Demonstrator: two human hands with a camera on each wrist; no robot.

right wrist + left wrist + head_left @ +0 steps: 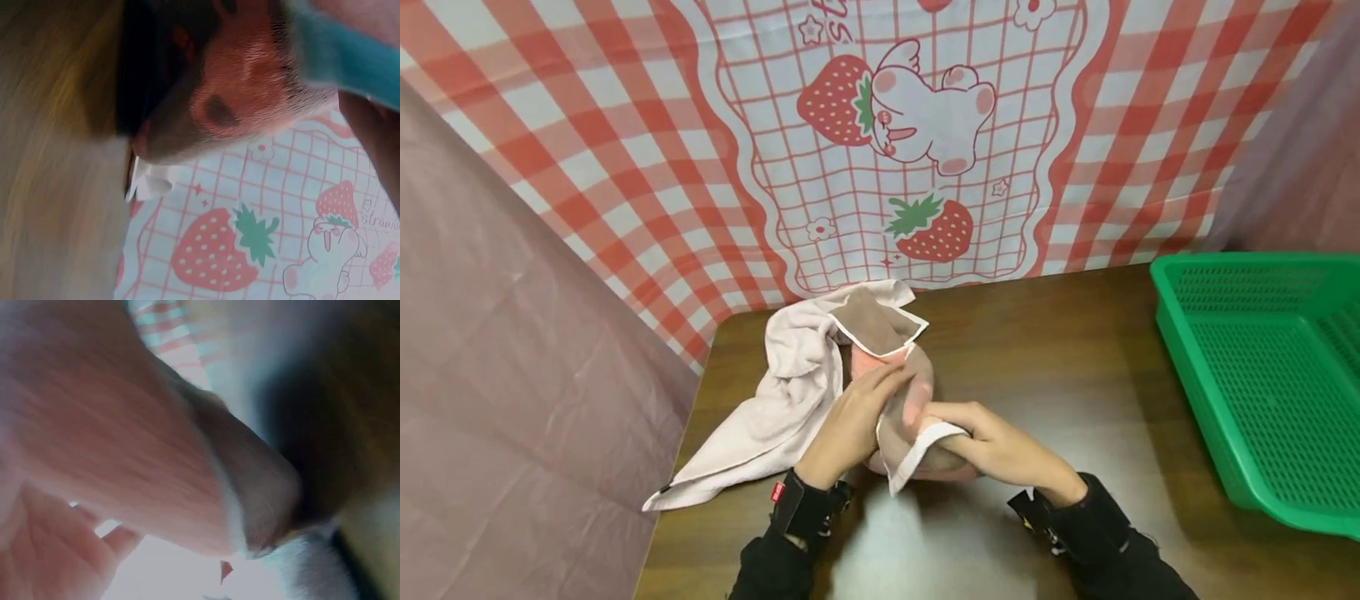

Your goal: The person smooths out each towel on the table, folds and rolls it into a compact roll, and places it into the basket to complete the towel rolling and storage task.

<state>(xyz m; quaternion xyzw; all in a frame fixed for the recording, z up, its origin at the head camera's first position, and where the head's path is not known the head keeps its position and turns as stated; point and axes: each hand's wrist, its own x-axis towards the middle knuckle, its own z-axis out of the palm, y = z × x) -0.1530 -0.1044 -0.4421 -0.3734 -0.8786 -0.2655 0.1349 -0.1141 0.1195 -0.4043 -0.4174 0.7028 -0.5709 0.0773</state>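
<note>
A grey-brown towel (872, 321) with pink patches and white edging lies bunched on the table. My left hand (853, 421) rests across its left side, fingers extended; the thumb is hidden. At the towel's near right, my right hand (1003, 442) grips the cloth, and a white-edged fold passes over its fingers. The left wrist view is blurred, with the towel (131, 431) filling much of it. In the right wrist view, the towel (250, 81) shows pink and dark patches. A pale pink towel (797, 367) lies crumpled beside it on the left.
A green plastic basket (1213, 408) with perforated walls stands at the right of the brown wooden table (1045, 333). Behind the table hangs a red-and-white checked cloth (1165, 133) with strawberry pictures. A pinkish curtain (512, 375) hangs along the left side.
</note>
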